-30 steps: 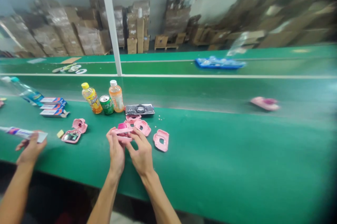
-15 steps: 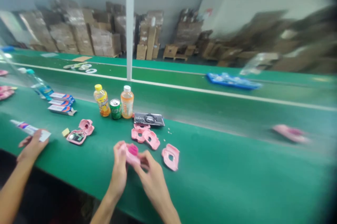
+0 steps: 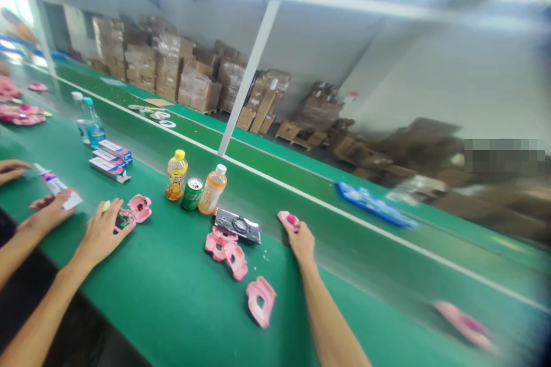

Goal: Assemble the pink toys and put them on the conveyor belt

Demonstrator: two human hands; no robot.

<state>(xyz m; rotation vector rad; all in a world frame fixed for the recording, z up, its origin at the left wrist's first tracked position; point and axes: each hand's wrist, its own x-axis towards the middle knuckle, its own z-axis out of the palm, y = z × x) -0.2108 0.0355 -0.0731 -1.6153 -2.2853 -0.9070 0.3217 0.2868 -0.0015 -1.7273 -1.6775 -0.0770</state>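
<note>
My right hand [image 3: 302,239] is closed on a pink plastic shell piece [image 3: 284,218] with a darker pink centre, out at the near edge of the conveyor. Over to the left, my left hand [image 3: 101,235] reaches onto an opened pink plastic case [image 3: 140,208] with a green circuit board [image 3: 124,220] inside. Its fingers are apart around the board and partly cover it; a small yellow block [image 3: 107,205] shows by the fingertips. Several pink shell parts [image 3: 236,261] lie between my hands, and a pink frame with a hole [image 3: 267,292] sits nearer me.
A co-worker's hand [image 3: 54,212] holds a white tube [image 3: 50,180] at left. Behind the parts stand a yellow-capped bottle [image 3: 176,176], a green can [image 3: 192,194], an orange drink bottle [image 3: 212,190] and a phone [image 3: 237,226]. The conveyor carries a blue tray [image 3: 372,205] and another pink piece [image 3: 465,325].
Both hands were together on the pink piece. My right hand has carried it forward and right to the conveyor; my left hand has let go and moved left to the opened case. The view has tilted.
</note>
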